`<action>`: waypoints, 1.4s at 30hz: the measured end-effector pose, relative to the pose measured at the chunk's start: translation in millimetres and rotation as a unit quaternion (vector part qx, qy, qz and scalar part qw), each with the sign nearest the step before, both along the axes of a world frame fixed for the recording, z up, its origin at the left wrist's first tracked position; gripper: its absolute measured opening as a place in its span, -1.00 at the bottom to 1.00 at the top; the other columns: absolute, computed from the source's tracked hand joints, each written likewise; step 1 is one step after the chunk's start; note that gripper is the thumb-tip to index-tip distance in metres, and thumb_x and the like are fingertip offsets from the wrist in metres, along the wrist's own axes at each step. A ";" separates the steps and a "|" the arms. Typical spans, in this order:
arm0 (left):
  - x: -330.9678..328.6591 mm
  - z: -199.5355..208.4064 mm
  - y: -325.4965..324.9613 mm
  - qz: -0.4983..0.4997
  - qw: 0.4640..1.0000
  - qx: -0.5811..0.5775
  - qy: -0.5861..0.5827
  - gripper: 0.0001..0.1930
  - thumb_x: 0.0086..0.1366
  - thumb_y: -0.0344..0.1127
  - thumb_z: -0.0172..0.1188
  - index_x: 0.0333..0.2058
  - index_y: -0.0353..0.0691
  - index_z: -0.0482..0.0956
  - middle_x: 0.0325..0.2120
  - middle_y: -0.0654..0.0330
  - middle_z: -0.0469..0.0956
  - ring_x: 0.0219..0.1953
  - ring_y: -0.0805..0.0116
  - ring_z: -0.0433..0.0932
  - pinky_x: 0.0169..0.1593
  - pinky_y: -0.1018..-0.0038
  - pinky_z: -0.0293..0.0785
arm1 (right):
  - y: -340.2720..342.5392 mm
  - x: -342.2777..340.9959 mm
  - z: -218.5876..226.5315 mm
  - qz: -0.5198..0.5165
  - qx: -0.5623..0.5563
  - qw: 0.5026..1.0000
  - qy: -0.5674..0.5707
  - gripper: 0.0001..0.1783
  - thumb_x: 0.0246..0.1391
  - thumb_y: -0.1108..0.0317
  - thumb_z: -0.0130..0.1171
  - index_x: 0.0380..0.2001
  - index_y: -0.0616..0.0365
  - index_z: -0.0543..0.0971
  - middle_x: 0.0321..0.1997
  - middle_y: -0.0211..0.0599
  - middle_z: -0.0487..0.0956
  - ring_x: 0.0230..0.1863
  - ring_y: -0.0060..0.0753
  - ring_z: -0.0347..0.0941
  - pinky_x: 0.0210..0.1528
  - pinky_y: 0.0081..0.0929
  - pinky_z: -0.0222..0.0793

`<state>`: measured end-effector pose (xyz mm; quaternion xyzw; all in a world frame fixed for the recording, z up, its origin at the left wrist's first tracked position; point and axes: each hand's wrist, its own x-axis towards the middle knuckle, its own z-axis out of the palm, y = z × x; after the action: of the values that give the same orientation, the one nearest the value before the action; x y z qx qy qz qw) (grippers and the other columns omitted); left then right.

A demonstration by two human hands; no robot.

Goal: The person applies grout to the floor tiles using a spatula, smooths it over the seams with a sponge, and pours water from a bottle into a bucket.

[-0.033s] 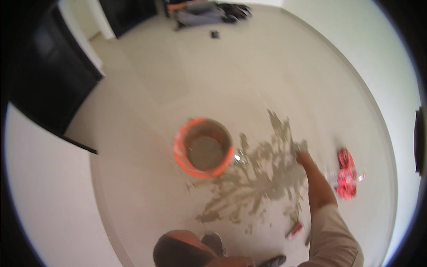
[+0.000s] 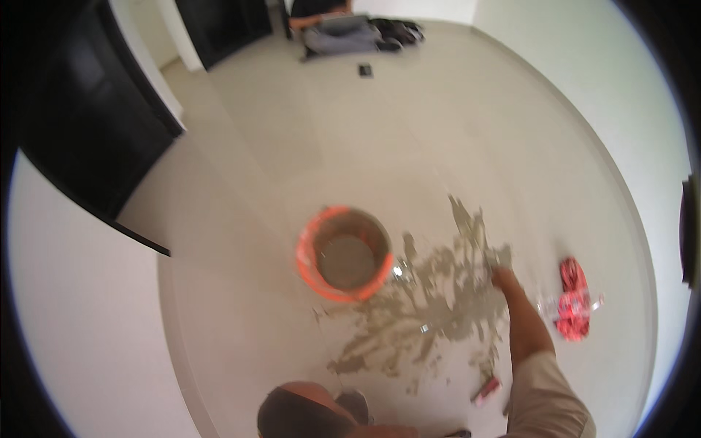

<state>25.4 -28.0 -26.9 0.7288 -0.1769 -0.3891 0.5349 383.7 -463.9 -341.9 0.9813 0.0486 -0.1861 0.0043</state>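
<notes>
My right arm reaches out over a wet grey-brown cement-like smear [image 2: 445,306] on the pale tiled floor. At its far right edge my right hand [image 2: 502,277] is closed round a tool with a flat grey blade [image 2: 499,255], which looks like a trowel; its handle is hidden in the fist. Left of the smear stands an orange bucket [image 2: 309,271] with grey mix [image 2: 346,261] in its bottom. My left hand is out of sight; a bent leg and a bare limb show at the lower edge.
A red-handled tool [image 2: 486,390] lies near my right arm. Further right lies a crumpled red bundle [image 2: 574,321] with a clear bottle [image 2: 580,304] across it. A person [image 2: 339,33] sits at the far wall, near a small black object [image 2: 365,71]. Dark doors [image 2: 95,124] stand at left.
The view has shifted slightly, so the floor things sit a little lower and further right. My right hand stays at the same edge of the smear, still closed.
</notes>
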 end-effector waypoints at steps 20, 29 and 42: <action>-0.7 -10.4 1.3 -0.029 0.998 -0.004 0.060 -0.69 0.41 -0.11 0.18 -0.02 -0.16 0.57 -0.17 0.08 0.63 -0.16 0.10 0.64 -0.06 0.30 0.55 | 108.6 -134.4 93.4 -0.131 0.063 0.988 0.060 -0.58 0.13 0.35 -0.04 0.02 0.17 0.61 0.06 0.24 0.58 0.10 0.28 0.53 0.16 0.03 0.46; -13.4 1.6 -1.1 -0.062 0.997 0.002 0.049 -0.69 0.42 -0.10 0.16 -0.01 -0.15 0.57 -0.16 0.08 0.63 -0.15 0.12 0.64 -0.03 0.32 0.54 | 82.9 -117.4 38.1 -0.065 0.034 0.996 0.052 -0.52 0.10 0.35 0.02 0.12 0.10 0.54 -0.09 0.07 0.66 -0.04 0.11 0.61 0.03 -0.02 0.51; -18.9 27.9 -1.7 0.018 0.993 0.069 0.094 -0.69 0.35 -0.11 0.27 -0.03 -0.14 0.58 -0.20 0.16 0.63 -0.28 0.24 0.65 -0.12 0.39 0.56 | 92.5 -176.4 41.6 -0.228 0.080 0.969 0.052 -0.56 0.28 0.23 -0.13 0.14 -0.08 0.58 0.08 0.13 0.60 0.08 0.23 0.54 0.17 0.06 0.44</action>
<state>6.5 -29.8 1.0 0.7270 -0.0853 -0.4573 0.5050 207.3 -371.4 -300.3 0.9527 -0.1613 -0.2286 -0.1190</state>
